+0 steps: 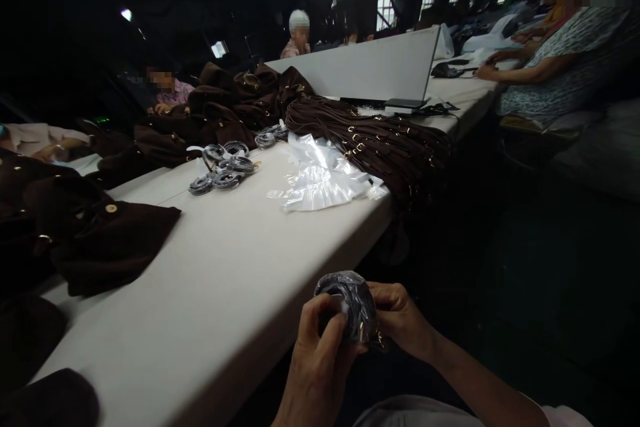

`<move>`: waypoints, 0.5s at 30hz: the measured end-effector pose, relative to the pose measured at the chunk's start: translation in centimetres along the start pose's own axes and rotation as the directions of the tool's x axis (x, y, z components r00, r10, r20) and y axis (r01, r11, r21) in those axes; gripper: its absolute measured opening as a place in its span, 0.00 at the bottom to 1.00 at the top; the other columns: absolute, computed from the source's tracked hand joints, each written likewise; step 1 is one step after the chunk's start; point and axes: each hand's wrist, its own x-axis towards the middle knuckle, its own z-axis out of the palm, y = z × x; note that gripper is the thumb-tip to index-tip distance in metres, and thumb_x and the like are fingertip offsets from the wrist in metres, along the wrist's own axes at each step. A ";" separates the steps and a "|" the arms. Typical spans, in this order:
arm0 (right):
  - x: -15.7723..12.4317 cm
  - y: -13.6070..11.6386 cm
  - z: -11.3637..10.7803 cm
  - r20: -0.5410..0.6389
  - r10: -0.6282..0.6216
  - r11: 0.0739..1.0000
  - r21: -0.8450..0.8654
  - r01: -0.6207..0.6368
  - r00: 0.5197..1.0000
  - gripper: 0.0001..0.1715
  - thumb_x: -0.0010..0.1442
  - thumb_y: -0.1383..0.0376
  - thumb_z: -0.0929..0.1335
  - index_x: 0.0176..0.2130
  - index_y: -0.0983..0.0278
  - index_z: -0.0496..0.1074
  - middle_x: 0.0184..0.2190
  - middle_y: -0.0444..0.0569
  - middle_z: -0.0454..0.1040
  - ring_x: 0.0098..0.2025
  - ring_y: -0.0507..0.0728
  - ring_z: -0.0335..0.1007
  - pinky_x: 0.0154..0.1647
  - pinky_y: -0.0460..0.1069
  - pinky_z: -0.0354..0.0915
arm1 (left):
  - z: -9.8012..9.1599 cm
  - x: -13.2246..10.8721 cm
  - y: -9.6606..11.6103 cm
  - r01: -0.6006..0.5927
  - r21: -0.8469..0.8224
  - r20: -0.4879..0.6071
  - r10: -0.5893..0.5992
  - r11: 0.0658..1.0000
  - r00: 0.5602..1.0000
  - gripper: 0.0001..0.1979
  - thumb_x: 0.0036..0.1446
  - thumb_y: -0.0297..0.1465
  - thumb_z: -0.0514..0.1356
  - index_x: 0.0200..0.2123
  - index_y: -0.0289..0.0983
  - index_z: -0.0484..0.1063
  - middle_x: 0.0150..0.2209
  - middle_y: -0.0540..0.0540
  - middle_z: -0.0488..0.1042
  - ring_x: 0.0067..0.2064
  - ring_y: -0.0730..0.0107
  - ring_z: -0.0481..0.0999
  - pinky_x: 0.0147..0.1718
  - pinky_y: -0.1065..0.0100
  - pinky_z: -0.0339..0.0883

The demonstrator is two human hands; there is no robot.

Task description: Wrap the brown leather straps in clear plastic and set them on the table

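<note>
Both hands close around a small coiled strap (350,303) wrapped in thin clear plastic, held in the air just off the near edge of a white table (210,293). The left hand (316,363) curls fingers and thumb over the coil's front, and the right hand (400,321) pinches its far side. In the dim light the wrapping appears to be a bag holding one dark coil. With nothing beneath it, a slip on the slick film could drop the coil or let it spring loose. Ahead of the hands lie flat clear bags (325,180), seemingly empty. Farther left are more bagged coils (223,170).
</note>
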 end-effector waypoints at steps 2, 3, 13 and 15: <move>-0.5 0.3 -0.4 0.028 0.025 0.999 0.028 -0.026 0.999 0.20 0.57 0.50 0.72 0.32 0.65 0.81 0.30 0.47 0.70 0.25 0.49 0.60 0.24 0.44 0.58 | 0.4 -0.3 0.4 0.002 -0.012 -0.004 -0.002 1.000 1.000 0.07 0.63 0.31 0.57 0.44 0.39 0.70 0.53 0.38 0.61 0.53 0.59 0.70 0.50 0.61 0.72; -0.6 0.4 -0.6 0.055 0.038 0.999 0.036 -0.040 0.998 0.21 0.57 0.50 0.72 0.31 0.65 0.81 0.29 0.47 0.70 0.24 0.48 0.59 0.23 0.44 0.57 | 0.5 -0.4 0.5 -0.005 -0.007 -0.010 0.005 1.000 1.000 0.08 0.63 0.31 0.57 0.45 0.39 0.70 0.54 0.37 0.60 0.55 0.58 0.69 0.51 0.60 0.72; -2.4 2.8 -0.1 0.015 0.333 0.892 0.318 -0.321 0.943 0.25 0.47 0.49 0.77 0.29 0.70 0.79 0.18 0.43 0.68 0.20 0.46 0.57 0.22 0.42 0.57 | 1.7 -1.7 0.6 0.048 -0.106 0.108 -0.037 0.993 0.993 0.15 0.63 0.37 0.56 0.51 0.39 0.69 0.56 0.35 0.60 0.55 0.55 0.68 0.51 0.57 0.71; -3.3 2.8 -0.1 0.029 0.371 0.856 0.378 -0.354 0.928 0.23 0.50 0.50 0.76 0.33 0.69 0.79 0.19 0.42 0.67 0.19 0.45 0.55 0.21 0.41 0.55 | 2.1 -1.9 0.5 0.098 -0.182 0.148 -0.071 0.978 0.986 0.13 0.63 0.36 0.57 0.49 0.39 0.70 0.51 0.37 0.64 0.53 0.57 0.69 0.50 0.59 0.71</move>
